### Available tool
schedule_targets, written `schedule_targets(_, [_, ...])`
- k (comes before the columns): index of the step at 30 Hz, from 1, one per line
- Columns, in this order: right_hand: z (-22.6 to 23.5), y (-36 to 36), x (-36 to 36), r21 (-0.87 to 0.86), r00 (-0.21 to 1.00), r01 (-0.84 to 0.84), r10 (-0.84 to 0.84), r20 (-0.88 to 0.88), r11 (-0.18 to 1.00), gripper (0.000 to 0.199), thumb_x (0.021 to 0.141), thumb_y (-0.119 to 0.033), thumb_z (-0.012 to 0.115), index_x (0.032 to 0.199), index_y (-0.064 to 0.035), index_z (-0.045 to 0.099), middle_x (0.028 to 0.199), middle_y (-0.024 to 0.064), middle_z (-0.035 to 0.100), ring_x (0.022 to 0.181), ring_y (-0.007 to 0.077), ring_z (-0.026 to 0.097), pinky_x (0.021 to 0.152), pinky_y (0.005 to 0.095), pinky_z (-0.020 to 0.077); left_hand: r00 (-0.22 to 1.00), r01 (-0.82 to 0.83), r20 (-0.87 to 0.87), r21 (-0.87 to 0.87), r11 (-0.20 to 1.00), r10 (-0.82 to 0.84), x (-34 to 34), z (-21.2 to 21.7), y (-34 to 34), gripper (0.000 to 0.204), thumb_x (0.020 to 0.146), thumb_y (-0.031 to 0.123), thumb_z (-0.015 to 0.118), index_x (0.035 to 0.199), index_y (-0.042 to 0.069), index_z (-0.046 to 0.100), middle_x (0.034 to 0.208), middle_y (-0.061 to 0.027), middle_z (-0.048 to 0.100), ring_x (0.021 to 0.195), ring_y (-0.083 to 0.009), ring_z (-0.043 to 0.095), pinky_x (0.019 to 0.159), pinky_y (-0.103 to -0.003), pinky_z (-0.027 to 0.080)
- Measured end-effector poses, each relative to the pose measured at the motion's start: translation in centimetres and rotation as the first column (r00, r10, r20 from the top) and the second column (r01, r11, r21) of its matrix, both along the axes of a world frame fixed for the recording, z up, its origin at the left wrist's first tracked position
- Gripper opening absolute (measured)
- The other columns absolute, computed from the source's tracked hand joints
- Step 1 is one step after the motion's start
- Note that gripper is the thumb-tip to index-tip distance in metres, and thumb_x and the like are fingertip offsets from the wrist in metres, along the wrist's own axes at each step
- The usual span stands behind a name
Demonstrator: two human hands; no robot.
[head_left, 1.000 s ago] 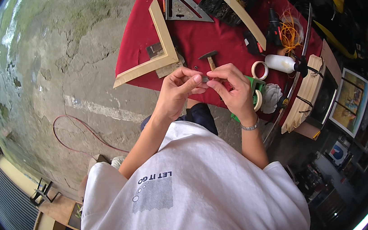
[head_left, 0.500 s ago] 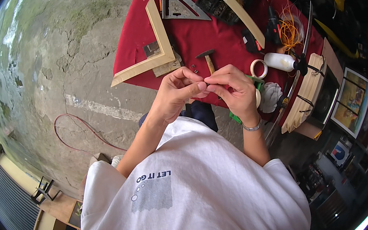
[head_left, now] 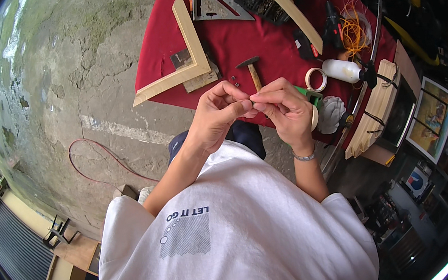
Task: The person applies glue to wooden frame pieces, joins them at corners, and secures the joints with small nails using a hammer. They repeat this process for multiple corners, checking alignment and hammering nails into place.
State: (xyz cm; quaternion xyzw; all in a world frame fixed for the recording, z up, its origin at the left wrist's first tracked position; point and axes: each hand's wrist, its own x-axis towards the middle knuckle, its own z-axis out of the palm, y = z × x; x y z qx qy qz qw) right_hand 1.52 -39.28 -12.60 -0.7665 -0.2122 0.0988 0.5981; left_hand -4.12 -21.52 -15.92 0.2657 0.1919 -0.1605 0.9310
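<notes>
Head view: left hand [head_left: 216, 116] and right hand [head_left: 286, 108] meet fingertip to fingertip, both pinched shut on a tiny dark piece [head_left: 251, 102], perhaps a fastener. Hammer [head_left: 252, 72] and wooden frame corner [head_left: 187, 61] lie untouched on the red worktop [head_left: 240, 41].

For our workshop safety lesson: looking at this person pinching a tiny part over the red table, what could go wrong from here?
1. The small dark part is pinched between the fingertips of both hands, left and right, out past the red table edge; if it slips, it may drop to the concrete floor.
2. The hammer lies close to the table edge, just beyond the hands; an elbow or wrist could nudge it off.
</notes>
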Motion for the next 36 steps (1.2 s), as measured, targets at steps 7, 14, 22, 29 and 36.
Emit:
schedule_targets(7, [-0.9, -0.4, -0.3, -0.005, 0.999, -0.035, 0.035, -0.001, 0.999, 0.019, 0.081, -0.003, 0.081, 0.099, -0.0050, 0.075, 0.092, 0.0067, 0.070, 0.085, 0.0179, 0.068, 0.073, 0.0305, 0.0550, 0.998, -0.004, -0.060, 0.010, 1.000, 0.004, -0.6, -0.3, 0.0, 0.013, 0.089, 0.000, 0.075, 0.092, 0.001, 0.063, 0.089, -0.0134, 0.073, 0.086, -0.0191, 0.074, 0.082, -0.031, 0.061])
schedule_targets(14, [-1.1, -0.3, -0.3, 0.001, 0.995, -0.093, 0.093, -0.038, 0.996, 0.017, 0.083, -0.004, 0.079, 0.099, -0.0029, 0.072, 0.095, 0.0079, 0.068, 0.085, 0.0181, 0.069, 0.076, 0.0307, 0.0561, 1.000, -0.009, -0.026, -0.023, 1.000, 0.008, -0.9, -0.6, 0.1, 0.013, 0.087, -0.004, 0.073, 0.090, 0.001, 0.062, 0.089, -0.0140, 0.073, 0.085, -0.0207, 0.074, 0.083, -0.032, 0.061])
schedule_targets(22, [-1.4, 0.0, -0.7, 0.079, 0.990, -0.091, 0.098, -0.097, 0.993, 0.015, 0.085, -0.005, 0.079, 0.099, -0.0031, 0.073, 0.096, 0.0073, 0.068, 0.085, 0.0167, 0.069, 0.075, 0.0291, 0.0558, 0.999, -0.032, -0.018, -0.007, 0.999, 0.032, -1.3, -0.5, 0.2, 0.013, 0.086, -0.005, 0.073, 0.089, 0.001, 0.062, 0.088, -0.0135, 0.072, 0.083, -0.0201, 0.073, 0.083, -0.033, 0.061])
schedule_targets(29, [-1.8, 0.5, -1.3, 0.074, 0.997, -0.036, 0.042, -0.071, 0.997, 0.013, 0.086, -0.006, 0.078, 0.099, -0.0031, 0.073, 0.095, 0.0072, 0.068, 0.085, 0.0173, 0.068, 0.075, 0.0295, 0.0557, 0.998, -0.068, 0.013, -0.005, 0.998, 0.068, -1.6, -1.2, 0.1, 0.012, 0.088, -0.002, 0.073, 0.089, 0.001, 0.062, 0.085, -0.0129, 0.073, 0.081, -0.0191, 0.073, 0.082, -0.033, 0.060])
schedule_targets(36, [-2.6, 1.0, -2.3, 0.183, 0.971, 0.066, -0.022, -0.237, 0.981, 0.009, 0.094, -0.006, 0.072, 0.101, 0.0002, 0.071, 0.096, 0.0061, 0.067, 0.088, 0.0132, 0.066, 0.075, 0.0258, 0.0551, 0.996, -0.090, 0.001, 0.047, 0.995, 0.090, -2.1, -2.2, -0.2, 0.012, 0.088, -0.002, 0.074, 0.089, 0.001, 0.062, 0.085, -0.0116, 0.073, 0.082, -0.0181, 0.073, 0.081, -0.032, 0.060])
